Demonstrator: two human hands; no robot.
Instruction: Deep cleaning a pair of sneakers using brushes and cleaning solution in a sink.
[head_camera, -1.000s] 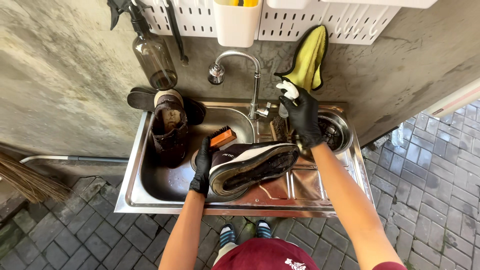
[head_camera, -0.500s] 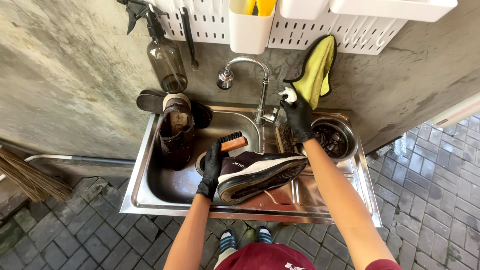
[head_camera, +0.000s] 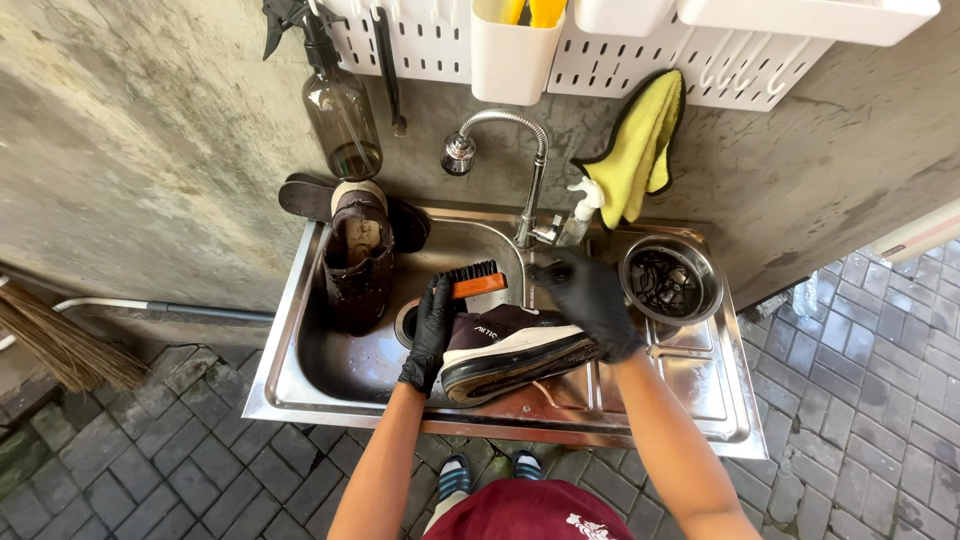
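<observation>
I see the dark sneaker (head_camera: 510, 348) lying on its side over the sink (head_camera: 300, 400) edge at the frame centre, long axis running left to right. My left hand (head_camera: 432, 335) is curled closed around its left end, beside the orange brush (head_camera: 478, 283). My right hand (head_camera: 590, 305) lies half closed on its right end

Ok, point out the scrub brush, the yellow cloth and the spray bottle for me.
scrub brush (head_camera: 478, 286), head view, on its orange back, beside the left hand's fingers.
yellow cloth (head_camera: 640, 160), head view, on the middle of the hanging fabric.
spray bottle (head_camera: 342, 122), head view, on its brown glass body.
</observation>
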